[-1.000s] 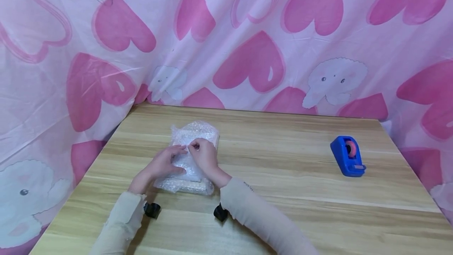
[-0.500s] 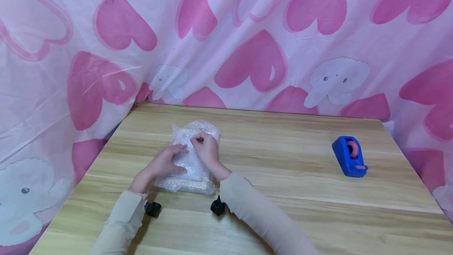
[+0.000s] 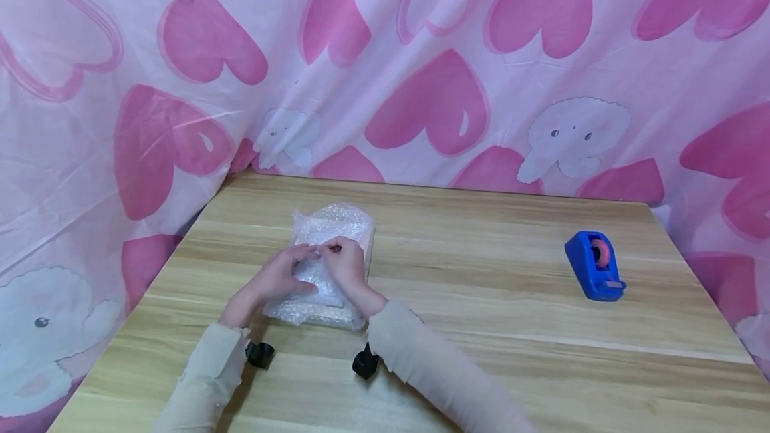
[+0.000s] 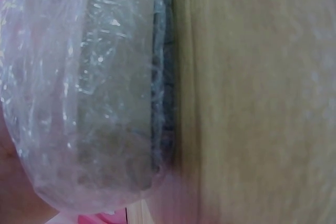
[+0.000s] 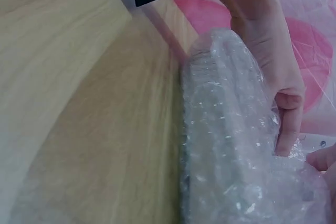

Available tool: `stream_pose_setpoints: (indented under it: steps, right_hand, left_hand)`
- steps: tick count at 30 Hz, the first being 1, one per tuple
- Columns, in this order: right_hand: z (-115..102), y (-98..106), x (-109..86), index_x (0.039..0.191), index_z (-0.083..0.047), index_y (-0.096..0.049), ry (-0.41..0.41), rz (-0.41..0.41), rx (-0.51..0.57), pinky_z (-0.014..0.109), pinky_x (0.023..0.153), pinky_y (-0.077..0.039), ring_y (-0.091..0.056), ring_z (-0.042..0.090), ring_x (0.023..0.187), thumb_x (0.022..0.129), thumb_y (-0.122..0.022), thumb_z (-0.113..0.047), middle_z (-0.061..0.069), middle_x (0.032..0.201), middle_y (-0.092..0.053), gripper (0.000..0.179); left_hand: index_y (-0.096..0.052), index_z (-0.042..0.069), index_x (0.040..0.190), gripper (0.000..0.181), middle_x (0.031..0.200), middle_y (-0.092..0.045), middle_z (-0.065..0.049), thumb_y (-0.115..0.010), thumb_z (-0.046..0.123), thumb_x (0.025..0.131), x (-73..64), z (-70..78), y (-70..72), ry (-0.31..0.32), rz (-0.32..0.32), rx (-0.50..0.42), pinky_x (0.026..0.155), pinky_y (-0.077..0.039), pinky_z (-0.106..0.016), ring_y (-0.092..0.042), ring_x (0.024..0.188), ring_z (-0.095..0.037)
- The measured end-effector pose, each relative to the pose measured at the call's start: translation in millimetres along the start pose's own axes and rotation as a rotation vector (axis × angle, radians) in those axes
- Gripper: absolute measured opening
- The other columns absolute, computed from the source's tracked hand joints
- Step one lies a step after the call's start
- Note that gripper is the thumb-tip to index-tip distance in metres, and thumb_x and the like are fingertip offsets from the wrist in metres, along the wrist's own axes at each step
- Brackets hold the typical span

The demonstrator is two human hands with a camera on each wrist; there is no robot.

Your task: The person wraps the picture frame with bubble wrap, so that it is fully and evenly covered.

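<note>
A flat package in clear bubble wrap (image 3: 333,219) lies left of the middle of the table; what is inside is blurred by the wrap. My left hand (image 3: 279,279) rests on its left side, thumb and fingers spread apart. Close to the left fingertips, my right hand (image 3: 345,262) has curled fingers, with thumb and forefinger pinching at the wrap's upper surface. Whatever lies between those fingertips is too small to make out. In the right wrist view, the left hand (image 5: 278,61) reaches over the wrap's edge, and right fingertips (image 5: 323,160) show at the border.
A blue tape dispenser (image 3: 592,269) with a pink roll stands on the right of the wooden table (image 3: 481,326). A pink heart-patterned curtain (image 3: 427,105) hangs behind and beside it. Black wrist cameras (image 3: 260,355) hang below both sleeves.
My right hand lifts slightly away from the left fingertips, then comes back down beside them. The left hand and the package stay in place.
</note>
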State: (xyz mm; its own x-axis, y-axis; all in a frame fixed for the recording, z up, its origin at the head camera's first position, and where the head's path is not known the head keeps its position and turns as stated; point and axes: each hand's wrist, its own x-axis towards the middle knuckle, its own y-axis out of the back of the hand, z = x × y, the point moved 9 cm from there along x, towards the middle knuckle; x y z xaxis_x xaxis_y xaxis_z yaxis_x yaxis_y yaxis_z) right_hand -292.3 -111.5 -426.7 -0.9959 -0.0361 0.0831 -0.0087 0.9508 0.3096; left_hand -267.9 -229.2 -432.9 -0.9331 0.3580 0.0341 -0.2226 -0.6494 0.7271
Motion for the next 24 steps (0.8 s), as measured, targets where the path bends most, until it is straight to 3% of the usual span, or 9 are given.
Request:
stream_pose_setpoints:
  steps: [5, 9, 15, 18, 24]
  right_hand:
    - [-7, -4, -6.3, 0.075, -0.003, -0.070, 0.104, -0.067, -0.055, 0.014, 0.058, -0.046, -0.056, 0.005, 0.062, 0.077, -0.067, -0.006, 0.004, 0.071, -0.067, 0.005]
    - [-12, -8, -10.2, 0.074, -0.003, -0.071, 0.190, -0.110, -0.110, 0.013, 0.059, -0.046, -0.058, 0.008, 0.062, 0.075, -0.065, -0.004, 0.005, 0.069, -0.068, 0.006]
    - [-15, -13, -14.3, 0.073, -0.003, -0.071, 0.274, -0.110, -0.170, 0.013, 0.059, -0.045, -0.059, 0.009, 0.063, 0.076, -0.067, -0.004, 0.004, 0.070, -0.068, 0.005]
    - [-16, -14, -15.7, 0.074, -0.003, -0.071, 0.283, -0.114, -0.189, 0.012, 0.057, -0.045, -0.058, 0.006, 0.061, 0.076, -0.067, -0.004, 0.003, 0.072, -0.069, 0.004]
    - [-13, -14, -15.8, 0.076, -0.004, -0.072, 0.267, -0.109, -0.216, 0.011, 0.056, -0.044, -0.056, 0.003, 0.060, 0.075, -0.068, -0.005, 0.002, 0.073, -0.069, 0.004]
  left_hand:
    - [-0.056, 0.000, 0.119, 0.062, 0.134, -0.045, -0.017, -0.081, 0.010, 0.063, -0.4, 0.3, 0.1, 0.004, -0.005, 0.009, 0.102, -0.028, -0.054, -0.035, 0.126, -0.038]
    - [-0.052, 0.000, 0.124, 0.066, 0.136, -0.042, -0.017, -0.080, 0.009, 0.065, -0.4, -1.3, -1.3, 0.018, -0.026, -0.070, 0.103, -0.030, -0.051, -0.033, 0.127, -0.037]
    - [-0.046, -0.003, 0.128, 0.069, 0.139, -0.038, -0.019, -0.078, 0.012, 0.068, -1.4, -4.3, -2.2, 0.018, -0.055, -0.154, 0.102, -0.032, -0.048, -0.031, 0.128, -0.038]
    - [-0.047, -0.002, 0.127, 0.062, 0.140, -0.036, -0.019, -0.074, 0.011, 0.073, -1.8, -6.2, -2.3, 0.025, -0.068, -0.195, 0.103, -0.030, -0.047, -0.030, 0.129, -0.038]
    - [-0.058, 0.002, 0.114, 0.029, 0.139, -0.038, -0.017, -0.060, 0.008, 0.086, -1.5, -11.2, -0.3, 0.043, -0.079, -0.291, 0.107, -0.023, -0.048, -0.029, 0.130, -0.037]
